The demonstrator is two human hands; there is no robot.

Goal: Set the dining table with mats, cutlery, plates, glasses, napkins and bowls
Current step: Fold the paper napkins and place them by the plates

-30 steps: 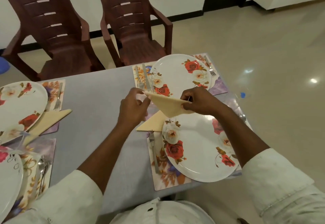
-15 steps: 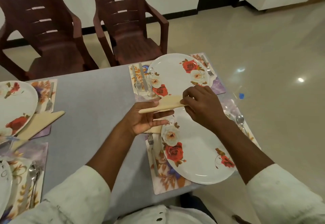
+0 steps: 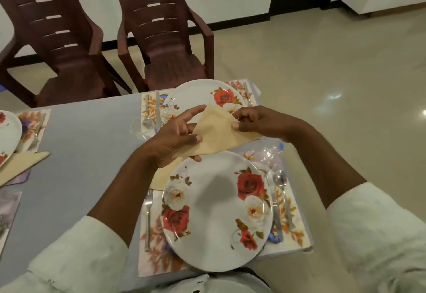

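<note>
In the head view, both hands held a folded triangular beige cloth napkin (image 3: 216,131) in the air above the grey worktop (image 3: 87,154). The left hand (image 3: 175,138) gripped the napkin's left edge, thumb on top and fingers curled beneath, while the right hand (image 3: 258,122) pinched its upper right edge between thumb and fingertips. Directly below the hands lay a round white plate printed with red and cream roses (image 3: 216,212), resting on a floral rectangular place mat (image 3: 159,260), with a steel fork (image 3: 148,219) to the left hand's side and a steel spoon (image 3: 280,182) under the right forearm. Beyond the hands sat a second rose-printed plate (image 3: 196,94). Another beige napkin (image 3: 159,175) lay flat under the left wrist, partly tucked beneath the near plate.
</note>
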